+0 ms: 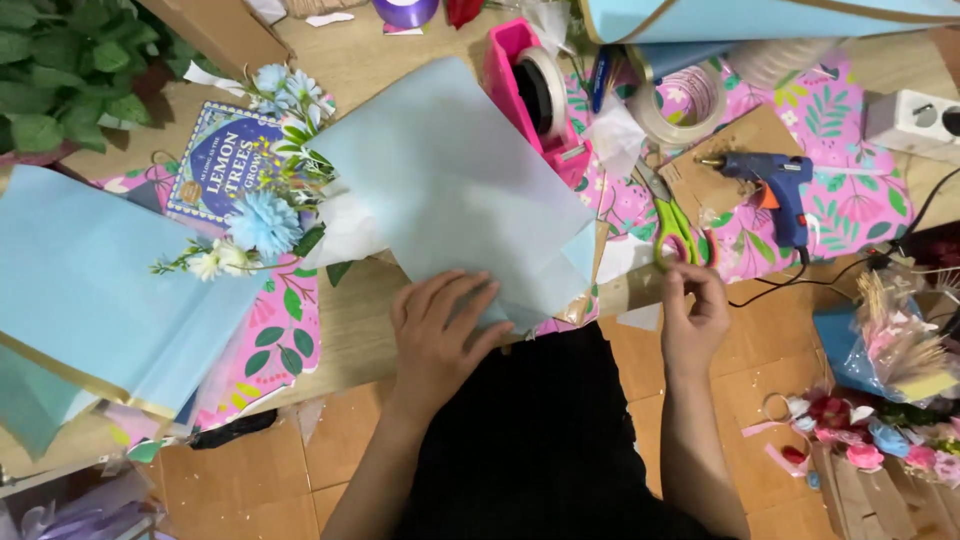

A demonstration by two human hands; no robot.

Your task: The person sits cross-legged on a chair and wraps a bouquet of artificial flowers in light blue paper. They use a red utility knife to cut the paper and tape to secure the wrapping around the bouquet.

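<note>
— Pressing the pale blue wrapping sheet point(455, 190) flat with our left hand point(440, 335), aren't we?

— Yes — the palm lies open near the sheet's lower edge, fingers point(465, 300) spread, gripping nothing; it looks like we pin the paper so it cannot slide off the wooden surface point(355, 310). The sheet itself lies in the middle, over the stems of the blue flower bunch point(265, 215), which pokes out at its left side.

— And our right hand point(695, 315)?

— It sits at the surface's near edge, just below the green-handled scissors point(675, 225). Its fingers curl together as if pinching something small — we cannot tell what, or whether they hold anything.

— The pink tape dispenser point(535, 95) and blue glue gun point(775, 190)?

— Both lie beyond the sheet, within reach, probably so we can keep one hand on the paper.
</note>
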